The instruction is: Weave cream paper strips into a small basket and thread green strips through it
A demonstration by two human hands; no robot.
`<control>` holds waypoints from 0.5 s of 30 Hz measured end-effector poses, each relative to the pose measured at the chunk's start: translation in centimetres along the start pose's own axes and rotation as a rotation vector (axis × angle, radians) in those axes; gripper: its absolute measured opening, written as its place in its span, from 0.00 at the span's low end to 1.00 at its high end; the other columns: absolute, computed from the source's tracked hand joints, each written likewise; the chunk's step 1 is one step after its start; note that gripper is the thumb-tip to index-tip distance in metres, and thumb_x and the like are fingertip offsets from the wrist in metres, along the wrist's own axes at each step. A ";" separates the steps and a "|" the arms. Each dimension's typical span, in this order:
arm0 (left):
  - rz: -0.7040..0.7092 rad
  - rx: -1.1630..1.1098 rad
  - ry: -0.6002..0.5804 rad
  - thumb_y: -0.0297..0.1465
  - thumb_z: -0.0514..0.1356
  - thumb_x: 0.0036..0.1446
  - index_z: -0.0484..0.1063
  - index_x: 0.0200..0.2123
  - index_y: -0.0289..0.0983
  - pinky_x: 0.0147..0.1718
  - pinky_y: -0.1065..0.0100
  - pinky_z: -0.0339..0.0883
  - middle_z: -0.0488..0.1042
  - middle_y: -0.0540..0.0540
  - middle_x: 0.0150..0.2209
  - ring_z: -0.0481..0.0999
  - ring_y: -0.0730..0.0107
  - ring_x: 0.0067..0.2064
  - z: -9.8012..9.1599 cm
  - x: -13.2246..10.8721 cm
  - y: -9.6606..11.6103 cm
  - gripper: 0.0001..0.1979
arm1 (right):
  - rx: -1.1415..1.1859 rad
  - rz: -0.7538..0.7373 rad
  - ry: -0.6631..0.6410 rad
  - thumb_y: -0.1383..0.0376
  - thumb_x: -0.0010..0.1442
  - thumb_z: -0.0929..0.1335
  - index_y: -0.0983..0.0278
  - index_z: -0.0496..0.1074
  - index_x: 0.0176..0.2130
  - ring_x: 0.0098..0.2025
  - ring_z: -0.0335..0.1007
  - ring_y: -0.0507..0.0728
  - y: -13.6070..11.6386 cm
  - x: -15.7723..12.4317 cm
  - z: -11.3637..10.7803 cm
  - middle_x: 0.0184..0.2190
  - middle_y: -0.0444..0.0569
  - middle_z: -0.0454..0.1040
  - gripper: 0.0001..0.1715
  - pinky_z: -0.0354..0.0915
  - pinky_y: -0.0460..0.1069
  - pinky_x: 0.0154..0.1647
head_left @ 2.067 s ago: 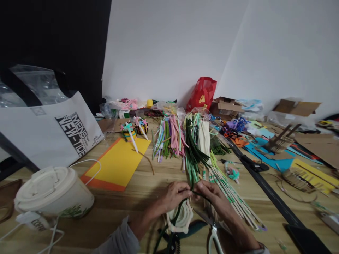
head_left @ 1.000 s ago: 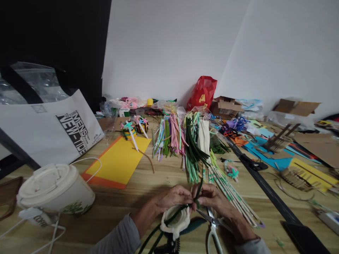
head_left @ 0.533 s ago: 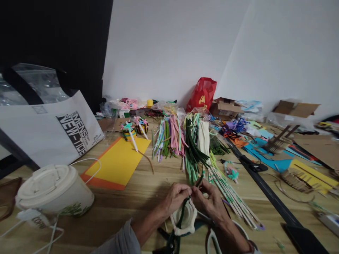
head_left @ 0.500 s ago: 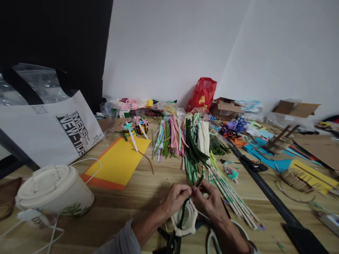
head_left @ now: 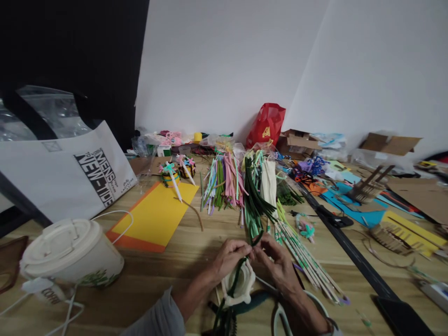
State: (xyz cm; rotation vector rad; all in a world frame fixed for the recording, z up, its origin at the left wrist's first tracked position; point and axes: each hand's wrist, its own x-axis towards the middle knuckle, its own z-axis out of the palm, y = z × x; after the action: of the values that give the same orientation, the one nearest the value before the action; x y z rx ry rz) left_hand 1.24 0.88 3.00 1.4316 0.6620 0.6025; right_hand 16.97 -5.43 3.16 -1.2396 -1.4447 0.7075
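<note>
My left hand point(head_left: 233, 255) and my right hand point(head_left: 276, 261) meet low in the middle of the view, fingertips pinched close together. Between them is a dark green pipe cleaner point(head_left: 258, 238), one end sticking up above the fingers. Its lower length runs down across a small white cup-like piece point(head_left: 248, 281) with a bumpy rim, just under my hands. What supports the white piece is hidden. Black-handled tools, partly covered, lie below it. Beyond my fingers are a bundle of dark green pipe cleaners point(head_left: 259, 198) and a white bundle point(head_left: 269, 182).
Striped sticks point(head_left: 308, 261) lie to the right, beside a long black strip point(head_left: 353, 249). At left are a lidded white tub point(head_left: 70, 256), a printed white bag point(head_left: 59, 182) and yellow sheets point(head_left: 157, 210). A red bag point(head_left: 266, 126) and boxes stand along the wall.
The white piece has shifted slightly left and tilted. The pipe cleaner's upper end shows more above my fingers, and both hands stay pinched together.
</note>
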 end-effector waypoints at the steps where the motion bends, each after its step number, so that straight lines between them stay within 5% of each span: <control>1: -0.022 -0.053 -0.035 0.50 0.58 0.52 0.71 0.24 0.33 0.30 0.71 0.56 0.68 0.49 0.23 0.65 0.71 0.28 -0.2 0.0 0.1 0.23 | 0.005 -0.016 -0.017 0.58 0.63 0.66 0.63 0.70 0.37 0.33 0.67 0.55 0.0 0.0 -0.2 0.31 0.46 0.68 0.10 0.65 0.47 0.34; 9: -0.143 -0.216 -0.160 0.48 0.62 0.48 0.72 0.24 0.33 0.26 0.72 0.54 0.68 0.50 0.21 0.63 0.75 0.23 -0.8 -0.6 0.9 0.21 | -0.154 -0.108 -0.118 0.60 0.64 0.67 0.61 0.73 0.37 0.47 0.67 0.59 0.0 0.3 -1.2 0.40 0.51 0.71 0.07 0.64 0.51 0.48; 15: -0.026 -0.044 -0.149 0.46 0.58 0.53 0.72 0.25 0.33 0.27 0.72 0.56 0.68 0.50 0.22 0.64 0.74 0.25 -0.7 -0.4 0.9 0.20 | -0.221 -0.148 -0.145 0.62 0.65 0.66 0.62 0.73 0.32 0.51 0.65 0.60 -0.8 0.5 -1.8 0.46 0.52 0.69 0.11 0.60 0.52 0.53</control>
State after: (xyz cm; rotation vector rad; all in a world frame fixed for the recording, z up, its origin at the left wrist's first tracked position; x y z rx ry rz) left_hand 0.45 1.11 3.90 1.4097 0.5461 0.4820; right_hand 18.44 -5.54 4.52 -1.2522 -1.7529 0.5575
